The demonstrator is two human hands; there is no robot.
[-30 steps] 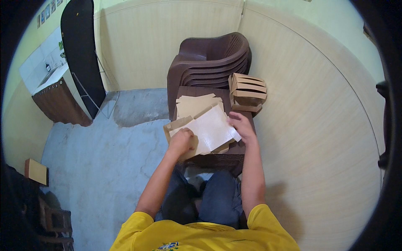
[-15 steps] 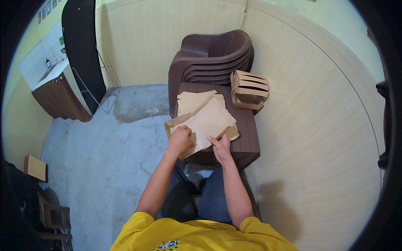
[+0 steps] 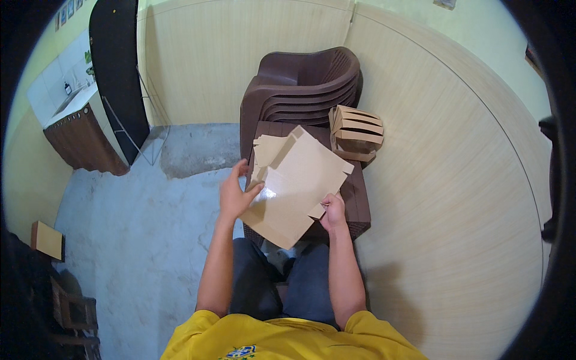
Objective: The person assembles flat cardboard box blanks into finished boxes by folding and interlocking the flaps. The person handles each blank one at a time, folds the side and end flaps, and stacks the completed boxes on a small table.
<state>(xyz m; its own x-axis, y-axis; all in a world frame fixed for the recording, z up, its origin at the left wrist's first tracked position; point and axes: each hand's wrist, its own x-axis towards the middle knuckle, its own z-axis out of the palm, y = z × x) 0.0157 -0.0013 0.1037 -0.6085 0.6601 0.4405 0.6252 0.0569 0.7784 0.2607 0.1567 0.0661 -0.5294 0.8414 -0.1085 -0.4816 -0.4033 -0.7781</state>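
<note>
A flat tan cardboard box blank (image 3: 306,174) is tilted over the brown plastic table (image 3: 358,201), its long left flap bent up. My right hand (image 3: 333,212) is closed on a small tab at its lower right edge. Beside the left edge is my left hand (image 3: 235,191), fingers spread and thumb close to the cardboard; whether the thumb touches it I cannot tell. More flat cardboard blanks (image 3: 268,148) lie beneath on the table, partly hidden by the held one.
Several folded cardboard boxes (image 3: 356,131) stand together at the table's right rear. Behind the table is a stack of brown plastic chairs (image 3: 306,81). A wood-patterned wall (image 3: 462,198) curves along the right. At left are a curtained sink counter (image 3: 87,135) and a black board (image 3: 120,72).
The cardboard blank has turned and come up toward me, showing more of its surface. My left hand has let go of its edge and spread open; my right hand has moved slightly right.
</note>
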